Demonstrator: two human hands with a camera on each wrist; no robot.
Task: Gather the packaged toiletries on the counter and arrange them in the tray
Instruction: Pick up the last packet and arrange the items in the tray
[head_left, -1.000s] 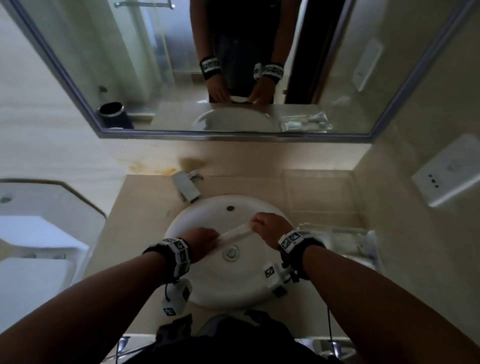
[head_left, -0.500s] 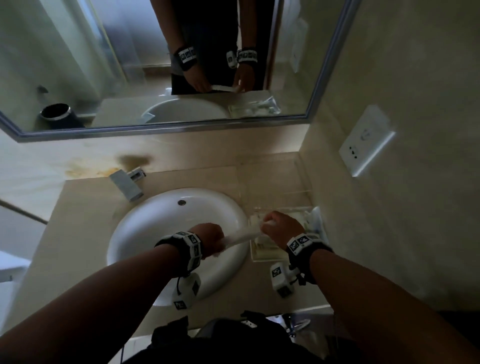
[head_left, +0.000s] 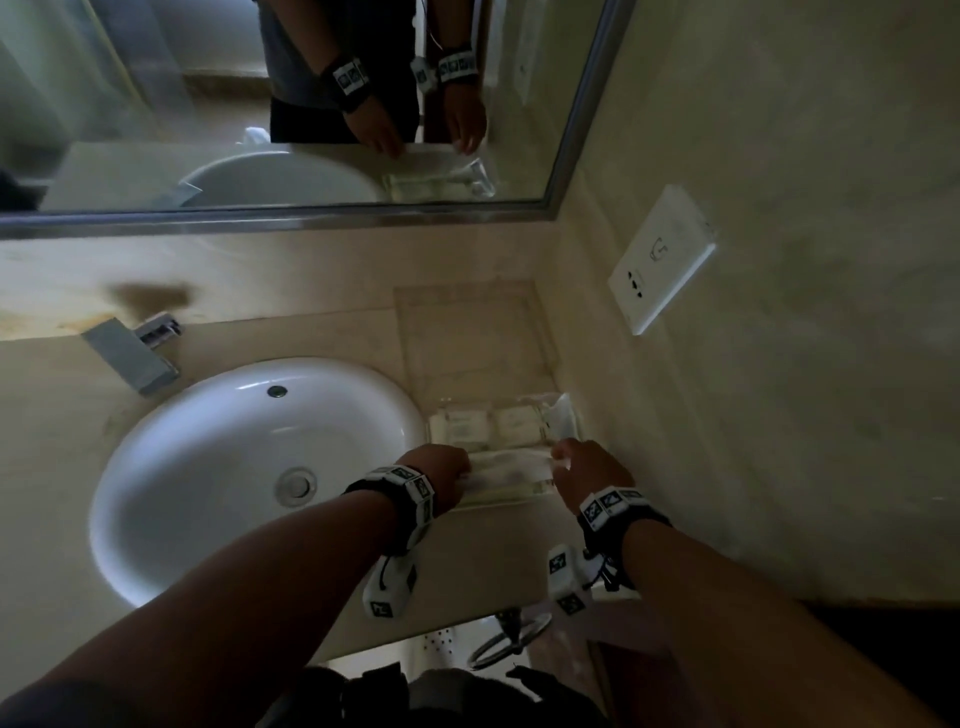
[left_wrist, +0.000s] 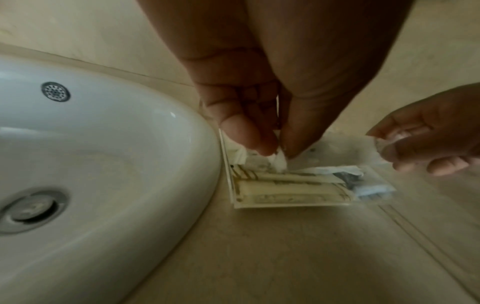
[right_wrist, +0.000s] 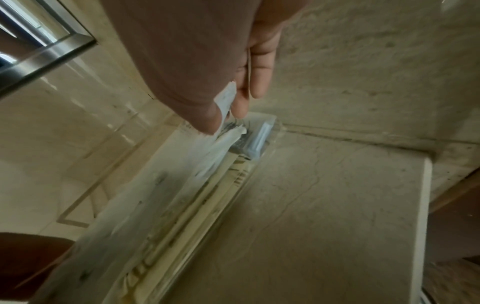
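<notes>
While the sink fills the counter left of the tray, both hands stretch one long packet over that clear tray. It hangs just above the tray's near half, not yet laid down. Flat packets lie in the tray's far half, and cream ones under the held packet. The left hand pinches the packet's left end, thumb and fingertip pressed together on white wrapper. The right hand pinches the right end between thumb and fingers, the other fingers loosely curled.
</notes>
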